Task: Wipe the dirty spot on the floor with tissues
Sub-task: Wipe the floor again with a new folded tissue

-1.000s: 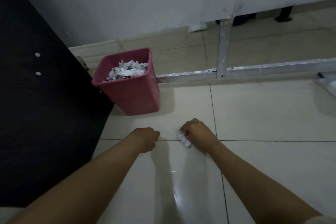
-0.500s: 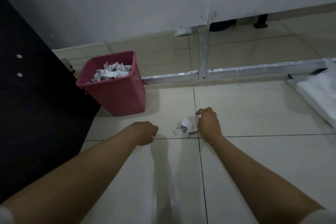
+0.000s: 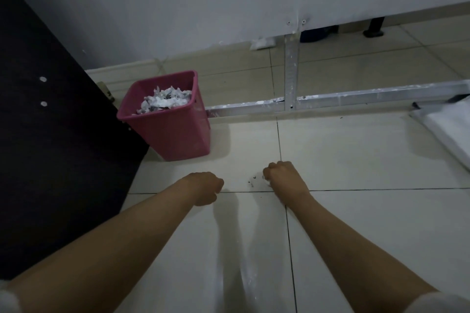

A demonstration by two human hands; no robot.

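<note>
My right hand [image 3: 284,177] is closed into a fist, pressed low on the pale tiled floor, with a crumpled white tissue [image 3: 267,181] barely showing under its left edge. Just left of it lie small dark crumbs of dirt [image 3: 252,181] near a tile joint. My left hand [image 3: 206,187] is a loose fist resting near the floor to the left, and nothing shows in it.
A pink bin [image 3: 170,119] filled with used tissues stands beyond the left hand, against a dark cabinet panel [image 3: 50,134]. A metal rail [image 3: 343,100] lies across the floor under a white partition. A white plastic sheet [image 3: 450,127] lies at the right edge.
The tissue, clearly visible beside my right hand half a second ago, is now almost hidden under the fist. The right hand has closed over it. The left hand has stayed put.
</note>
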